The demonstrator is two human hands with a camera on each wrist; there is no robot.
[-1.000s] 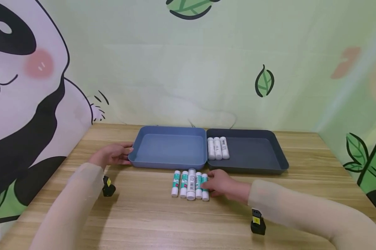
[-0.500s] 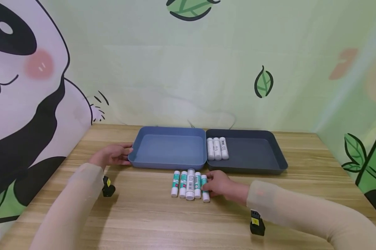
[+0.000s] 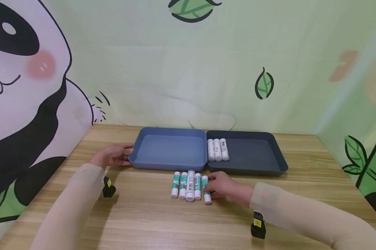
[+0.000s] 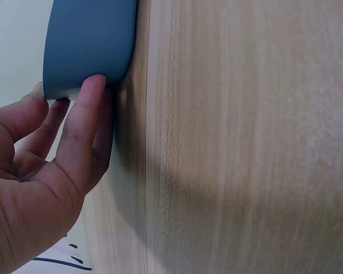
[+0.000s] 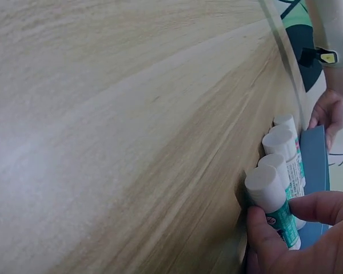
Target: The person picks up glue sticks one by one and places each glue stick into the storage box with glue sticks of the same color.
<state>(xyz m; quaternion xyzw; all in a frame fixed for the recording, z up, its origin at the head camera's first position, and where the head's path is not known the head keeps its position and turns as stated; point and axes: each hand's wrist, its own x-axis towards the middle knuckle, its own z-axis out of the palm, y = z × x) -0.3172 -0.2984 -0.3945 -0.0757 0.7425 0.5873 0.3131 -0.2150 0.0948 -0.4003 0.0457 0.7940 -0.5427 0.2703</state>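
My right hand (image 3: 222,185) pinches the rightmost glue stick (image 3: 207,194) between thumb and fingers. White with a green label, the stick lies slightly apart from the row and angled; in the right wrist view its white end (image 5: 264,187) faces the camera. To its left lie more glue sticks (image 3: 183,185) side by side, among them a larger, mostly white glue stick (image 3: 190,185). At the far left, my left hand (image 3: 115,155) holds the end of the blue tray (image 3: 167,166), the thumb at its rim and fingers (image 4: 83,123) against the outer wall.
Right of the blue tray, touching it, stands a dark grey tray (image 3: 253,171). Three white glue sticks (image 3: 217,150) lie along its left side. Both trays sit on the wooden table (image 3: 144,215), near a printed backdrop (image 3: 181,80) with leaves and a panda.
The rightmost glue stick, in my right hand, has shifted slightly right and toward me, opening a gap to its neighbour. My left hand keeps its place on the blue tray.
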